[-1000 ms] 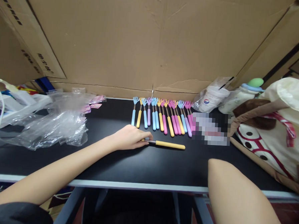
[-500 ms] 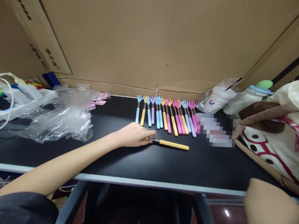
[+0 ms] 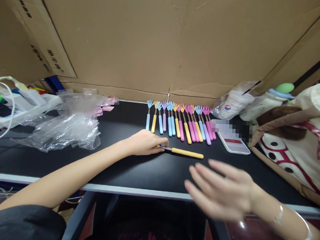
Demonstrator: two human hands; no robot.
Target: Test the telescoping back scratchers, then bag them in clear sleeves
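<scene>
Fingers of left hand pinch yellow scratcher; right hand hangs spread.

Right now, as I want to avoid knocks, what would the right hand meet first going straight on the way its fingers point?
Probably the yellow-handled tool that the left hand holds. The right hand is blurred and its height unclear, so it might pass above.
</scene>
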